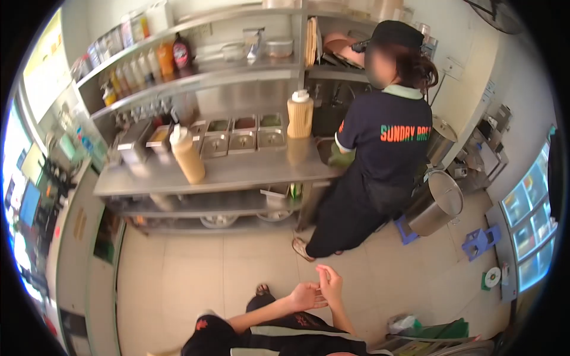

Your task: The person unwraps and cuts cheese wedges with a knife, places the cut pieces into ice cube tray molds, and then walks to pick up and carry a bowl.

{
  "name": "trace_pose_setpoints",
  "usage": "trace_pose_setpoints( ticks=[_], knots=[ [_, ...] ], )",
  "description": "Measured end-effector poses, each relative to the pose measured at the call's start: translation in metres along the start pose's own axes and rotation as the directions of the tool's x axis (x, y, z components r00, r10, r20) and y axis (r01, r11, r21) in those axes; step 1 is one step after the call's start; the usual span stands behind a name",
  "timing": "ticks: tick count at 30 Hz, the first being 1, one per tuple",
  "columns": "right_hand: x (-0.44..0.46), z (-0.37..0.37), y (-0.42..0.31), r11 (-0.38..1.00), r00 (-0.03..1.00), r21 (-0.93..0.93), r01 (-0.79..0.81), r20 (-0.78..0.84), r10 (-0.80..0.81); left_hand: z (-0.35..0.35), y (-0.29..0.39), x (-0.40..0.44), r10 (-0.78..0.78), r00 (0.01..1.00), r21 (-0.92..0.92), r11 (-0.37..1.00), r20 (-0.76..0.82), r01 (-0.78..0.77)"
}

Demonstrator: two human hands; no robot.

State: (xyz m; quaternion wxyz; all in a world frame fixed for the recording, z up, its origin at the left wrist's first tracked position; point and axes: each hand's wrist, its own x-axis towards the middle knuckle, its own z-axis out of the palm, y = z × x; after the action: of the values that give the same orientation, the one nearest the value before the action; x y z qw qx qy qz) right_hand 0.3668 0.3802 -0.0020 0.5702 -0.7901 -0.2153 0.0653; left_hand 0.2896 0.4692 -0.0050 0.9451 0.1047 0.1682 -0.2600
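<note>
Low in the view, my left hand (pixel 306 296) is held out over the floor, loosely curved with its fingers extended towards my right hand (pixel 331 286). The two hands meet at the fingers. My right hand is raised beside it, its upper fingers apart and bent to the left. No object shows in either hand; the lower fingers partly overlap.
A co-worker (pixel 386 148) in a dark uniform stands at the sink, back right. Ahead is a steel counter (pixel 249 166) with two sauce bottles (pixel 187 155) and covered trays (pixel 242 141). A large pot (pixel 436 204) and blue stools (pixel 480 240) stand to the right.
</note>
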Motion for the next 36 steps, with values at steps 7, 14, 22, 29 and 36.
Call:
trace_pose_setpoints(
  ticks=[7, 14, 22, 29, 36],
  knots=[
    [0.075, 0.041, 0.019, 0.959, 0.950, -0.092, -0.267, 0.143, 0.278, -0.033, 0.142, -0.054, 0.165, 0.943, 0.245, 0.965, -0.289, -0.094],
    [0.345, 0.077, -0.058, 0.944, 0.957, 0.158, 0.289, -0.049, -0.285, -0.041, 0.248, 0.020, 0.315, 0.895, 0.227, 0.941, -0.315, -0.251],
    [0.786, 0.092, -0.212, 0.619, 0.890, 0.644, 0.451, -0.270, -0.367, -0.089, 0.324, 0.009, 0.570, 0.479, 0.122, 0.719, -0.667, -0.685],
    [0.950, 0.084, -0.236, 0.436, 0.912, 0.821, 0.368, -0.409, 0.000, -0.096, 0.350, -0.009, 0.505, 0.192, 0.233, 0.660, -0.842, -0.714],
    [0.942, 0.084, -0.236, 0.094, 0.797, 0.807, 0.583, -0.591, 0.126, -0.103, 0.356, 0.003, 0.484, 0.169, 0.244, 0.676, -0.859, -0.696]
  ],
)
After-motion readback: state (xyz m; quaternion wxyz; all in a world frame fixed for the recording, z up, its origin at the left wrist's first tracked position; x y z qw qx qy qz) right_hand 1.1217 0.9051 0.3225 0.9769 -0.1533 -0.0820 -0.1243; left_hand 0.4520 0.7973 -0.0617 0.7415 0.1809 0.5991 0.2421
